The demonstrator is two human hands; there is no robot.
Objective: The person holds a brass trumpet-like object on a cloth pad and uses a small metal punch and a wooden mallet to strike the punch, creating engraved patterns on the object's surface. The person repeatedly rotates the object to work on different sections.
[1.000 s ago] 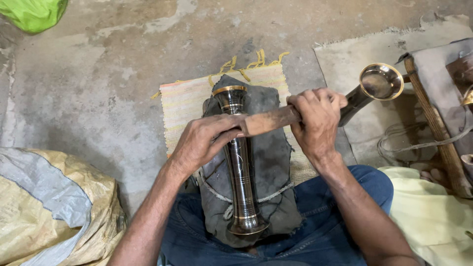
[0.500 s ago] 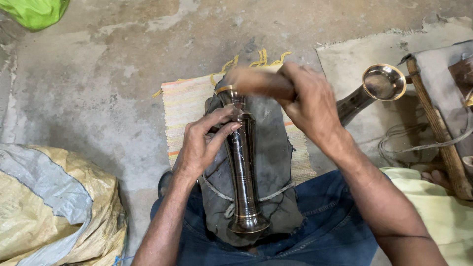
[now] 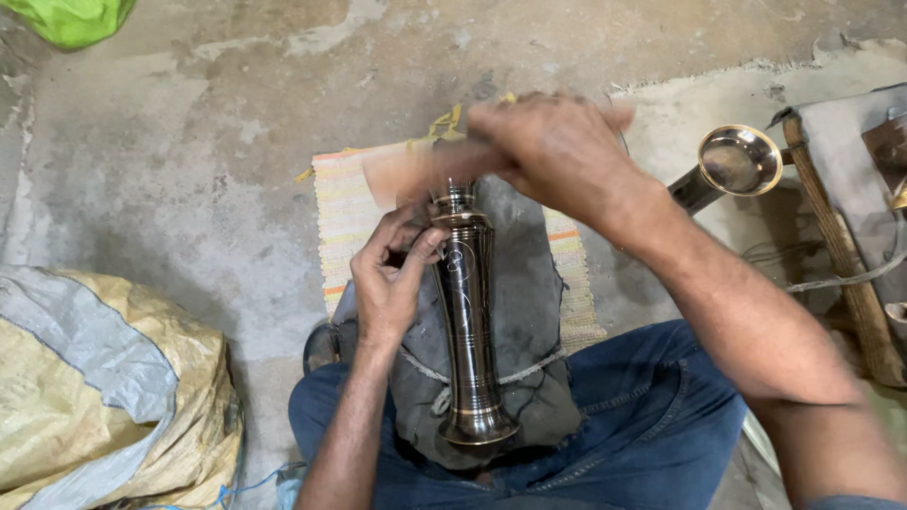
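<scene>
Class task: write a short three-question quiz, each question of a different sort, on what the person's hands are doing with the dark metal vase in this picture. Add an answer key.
1. True or false: the dark metal vase stands upright on the bare floor.
2. Which hand grips the blurred wooden stick? A) left B) right C) neither
3. Fill in: the left hand presses its fingers against the vase near its ____ end.

Key:
1. False; it lies on a grey padded cloth over the person's lap.
2. B; the right hand holds it above the vase's far end.
3. Far, away from the person.
</scene>
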